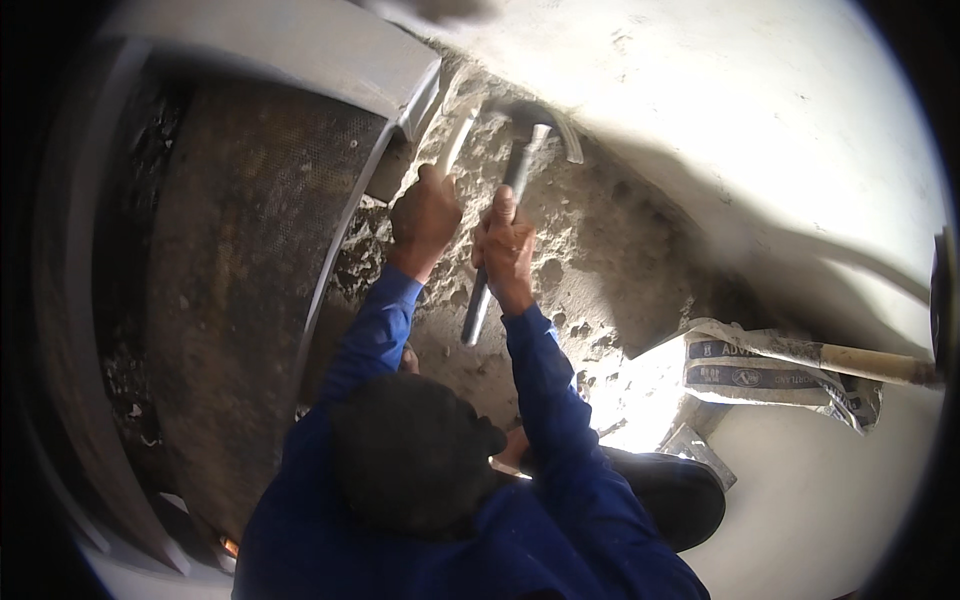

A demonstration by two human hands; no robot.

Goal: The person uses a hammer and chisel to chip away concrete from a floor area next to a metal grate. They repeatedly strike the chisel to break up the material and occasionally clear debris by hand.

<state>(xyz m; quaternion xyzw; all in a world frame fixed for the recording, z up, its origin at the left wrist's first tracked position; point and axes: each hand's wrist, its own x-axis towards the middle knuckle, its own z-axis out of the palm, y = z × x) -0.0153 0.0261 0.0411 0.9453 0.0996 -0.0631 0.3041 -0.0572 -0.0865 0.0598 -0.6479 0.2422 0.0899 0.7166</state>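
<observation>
My right hand [507,245] is wrapped round the dark handle of a hammer [517,170], whose curved, blurred head lies at the far end. The handle's butt sticks out below my fist. My left hand [425,222], just to the left, is closed on a pale slim bar [457,140] that juts out toward the hammer head; whether they touch, I cannot tell. Both hands are over a rough, broken patch of masonry [585,225] with pits and loose rubble. Blue sleeves cover both my forearms. What lies under my left fist is hidden.
A dark mesh-textured panel [265,230] with a pale frame stands along the left. The white wall [740,90] borders the right. A crumpled cement bag [740,375] lies at right, with a wooden handle [860,362] across it. Two dark rounded shapes sit near my arms.
</observation>
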